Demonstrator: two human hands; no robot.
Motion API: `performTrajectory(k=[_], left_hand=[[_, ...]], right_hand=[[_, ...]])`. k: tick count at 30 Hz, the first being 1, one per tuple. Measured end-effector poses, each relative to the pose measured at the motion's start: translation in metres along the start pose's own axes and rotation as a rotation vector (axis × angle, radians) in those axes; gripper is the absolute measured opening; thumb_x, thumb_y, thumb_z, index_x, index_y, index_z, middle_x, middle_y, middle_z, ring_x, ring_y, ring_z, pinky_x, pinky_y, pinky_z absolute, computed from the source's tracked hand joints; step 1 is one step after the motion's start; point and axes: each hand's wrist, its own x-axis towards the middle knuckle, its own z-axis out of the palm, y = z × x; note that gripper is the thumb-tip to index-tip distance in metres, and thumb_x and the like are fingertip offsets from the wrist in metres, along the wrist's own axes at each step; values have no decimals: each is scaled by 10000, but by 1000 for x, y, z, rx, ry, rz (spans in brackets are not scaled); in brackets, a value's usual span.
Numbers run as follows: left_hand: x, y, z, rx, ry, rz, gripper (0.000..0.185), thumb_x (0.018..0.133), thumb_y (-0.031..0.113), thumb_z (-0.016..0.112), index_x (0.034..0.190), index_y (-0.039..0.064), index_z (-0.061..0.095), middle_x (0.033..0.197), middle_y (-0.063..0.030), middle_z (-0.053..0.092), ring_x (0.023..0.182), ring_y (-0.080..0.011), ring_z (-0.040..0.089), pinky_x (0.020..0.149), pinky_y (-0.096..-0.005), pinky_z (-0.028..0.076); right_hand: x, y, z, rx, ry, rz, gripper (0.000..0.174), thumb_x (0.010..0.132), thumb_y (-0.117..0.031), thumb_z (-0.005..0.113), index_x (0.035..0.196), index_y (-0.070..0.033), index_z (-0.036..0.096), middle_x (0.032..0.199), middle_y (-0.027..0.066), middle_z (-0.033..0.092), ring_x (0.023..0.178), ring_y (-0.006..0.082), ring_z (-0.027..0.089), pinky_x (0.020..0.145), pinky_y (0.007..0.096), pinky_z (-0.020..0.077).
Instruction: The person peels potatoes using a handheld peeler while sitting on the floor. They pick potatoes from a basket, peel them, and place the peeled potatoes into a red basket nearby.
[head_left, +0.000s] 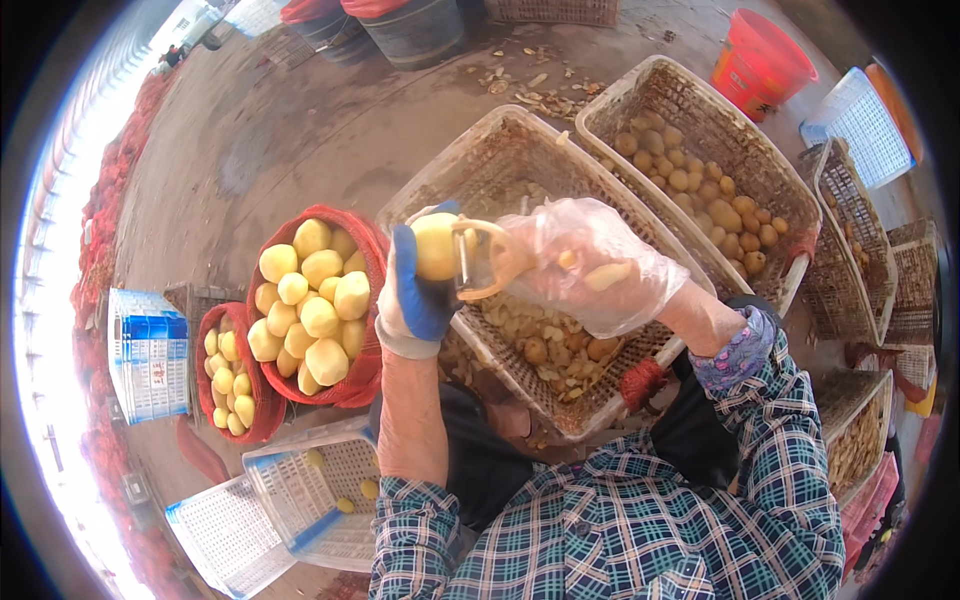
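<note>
My left hand (416, 292), in a blue-and-white work glove, grips a yellow peeled potato (436, 246). My right hand (581, 262) wears a clear plastic glove with scraps of peel stuck on it. It holds a peeler (491, 281) with a tan frame, whose metal blade stands against or very near the potato's right side. Below both hands is a dirty plastic crate (499, 352) with potato peelings (574, 367) and a few brownish potatoes inside. To the left, a red mesh bag (375, 277) is full of peeled potatoes (321, 316).
A second crate (799, 206) at the right holds unpeeled potatoes (724, 216). A smaller red mesh bag (266, 405) of peeled potatoes stands at the left. White-and-blue crates (300, 442) lie lower left. A red bucket (761, 64) and dark buckets (412, 34) stand farther off. Peelings litter the floor.
</note>
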Motion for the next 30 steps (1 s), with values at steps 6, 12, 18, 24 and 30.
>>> performTrajectory(k=[6,12,18,24,30], left_hand=[[1,22,-22,-299,-259,-38,649,998,563,502,1324,4,546,1101,-201,645,577,-172,534,403,-230,372],[6,11,-29,-212,-307,-43,554,992,430,581,1364,27,508,1236,-155,628,976,-265,652,695,-330,540],[7,-3,-10,349,-125,158,534,1066,429,440,1362,-7,536,1204,-108,647,1085,-202,627,959,-331,507],[6,13,-23,-63,-199,-69,587,1032,506,473,1325,4,552,1126,-149,679,713,-183,630,504,-270,465],[6,11,-10,-70,-279,72,692,995,599,481,1400,39,510,1091,-130,680,641,-171,575,419,-235,379]], right_hand=[[-32,41,-10,294,-19,98,308,888,-171,726,1164,-53,657,1060,128,687,944,289,659,812,367,533],[-20,33,-8,113,103,-13,267,866,-186,738,1096,-82,651,995,128,665,896,333,635,775,405,512],[-7,-11,-3,32,132,-155,230,849,-197,692,1068,-130,666,954,90,664,858,305,650,787,407,507],[-42,60,-20,726,77,224,220,896,-213,672,1065,-72,678,1019,109,691,974,259,657,833,351,521],[-42,53,-14,280,97,127,245,869,-118,744,1090,-40,673,1072,123,708,952,302,672,839,391,531]])
